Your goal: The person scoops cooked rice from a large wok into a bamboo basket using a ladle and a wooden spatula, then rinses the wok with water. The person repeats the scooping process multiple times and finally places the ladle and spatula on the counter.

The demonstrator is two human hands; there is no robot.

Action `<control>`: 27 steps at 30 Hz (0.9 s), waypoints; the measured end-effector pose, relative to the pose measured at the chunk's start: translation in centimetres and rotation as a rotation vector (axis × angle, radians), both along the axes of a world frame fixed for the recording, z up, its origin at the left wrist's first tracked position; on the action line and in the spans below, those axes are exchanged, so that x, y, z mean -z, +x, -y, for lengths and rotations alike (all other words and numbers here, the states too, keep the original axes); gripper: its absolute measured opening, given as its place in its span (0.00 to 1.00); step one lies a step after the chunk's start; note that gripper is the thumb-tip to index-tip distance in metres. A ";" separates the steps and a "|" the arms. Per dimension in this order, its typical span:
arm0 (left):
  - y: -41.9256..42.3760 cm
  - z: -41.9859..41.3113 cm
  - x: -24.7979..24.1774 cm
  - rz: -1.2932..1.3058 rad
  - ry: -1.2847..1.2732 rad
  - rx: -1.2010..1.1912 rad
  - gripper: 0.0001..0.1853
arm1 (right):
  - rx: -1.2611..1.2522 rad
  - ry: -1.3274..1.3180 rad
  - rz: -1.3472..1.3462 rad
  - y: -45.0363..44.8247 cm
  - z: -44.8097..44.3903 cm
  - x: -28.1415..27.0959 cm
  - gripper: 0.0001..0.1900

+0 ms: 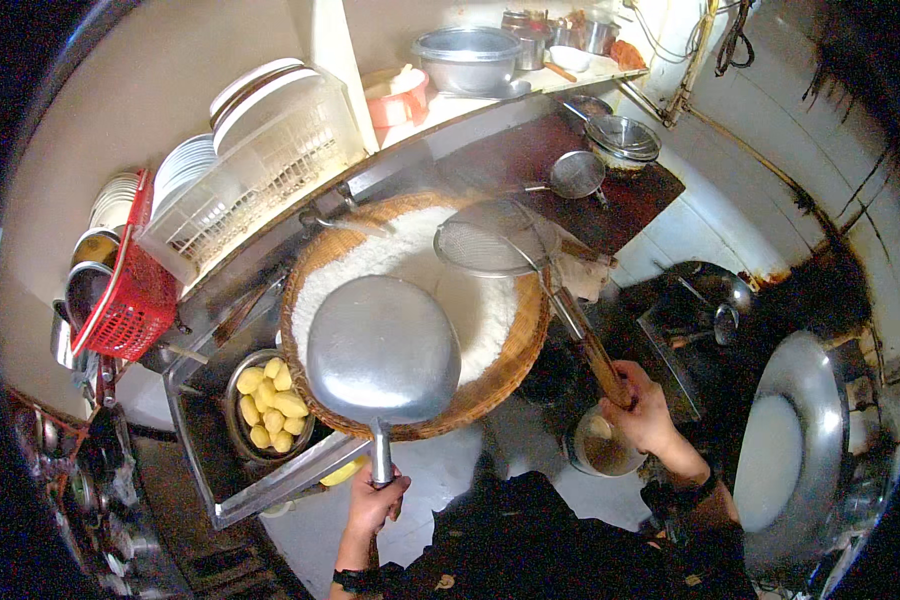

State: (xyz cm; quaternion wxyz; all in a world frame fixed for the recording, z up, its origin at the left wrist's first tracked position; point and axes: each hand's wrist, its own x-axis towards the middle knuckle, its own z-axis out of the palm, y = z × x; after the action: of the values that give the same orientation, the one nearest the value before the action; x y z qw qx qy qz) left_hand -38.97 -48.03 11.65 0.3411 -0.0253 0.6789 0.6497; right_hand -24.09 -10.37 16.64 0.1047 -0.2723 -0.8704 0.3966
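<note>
My left hand [376, 498] grips the metal handle of a large round metal ladle [384, 349]. Its broad bowl covers part of a woven basket [523, 330], and whether the two touch I cannot tell. White, rice-like food [487, 315] fills much of the basket. In my right hand [637, 409] is the wooden handle of a wire-mesh strainer [487, 236]. The strainer's round mesh is over the far right part of the basket. Below my right hand sits a round container [604, 446] with brownish contents.
Peeled potatoes [273, 405] fill a bowl in the metal sink [229, 499] at left. A large wok [825, 420] with whitish liquid stands at right. Dishes fill a red plastic basket [139, 300] and a clear rack [270, 172]. Behind are another strainer [577, 174] and a shelf metal basin [466, 64].
</note>
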 end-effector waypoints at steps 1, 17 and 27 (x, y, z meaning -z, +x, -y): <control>0.0 0.3 -0.1 -0.030 0.008 0.009 0.10 | 0.013 -0.022 0.007 0.8 0.1 0.1 0.27; -1.4 -6.5 -4.6 0.201 0.553 -0.089 0.10 | 0.203 -0.255 -0.088 10.4 0.3 2.7 0.24; 12.8 -19.6 -2.2 0.612 0.947 0.553 0.16 | 0.687 -0.363 -0.510 35.7 -6.0 0.8 0.19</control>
State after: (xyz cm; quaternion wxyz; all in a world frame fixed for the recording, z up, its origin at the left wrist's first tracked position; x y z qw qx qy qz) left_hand -26.13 -28.47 13.80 0.6495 0.1203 0.1704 0.7312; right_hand 11.56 -4.41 15.84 0.3915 -0.4527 -0.5927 0.5390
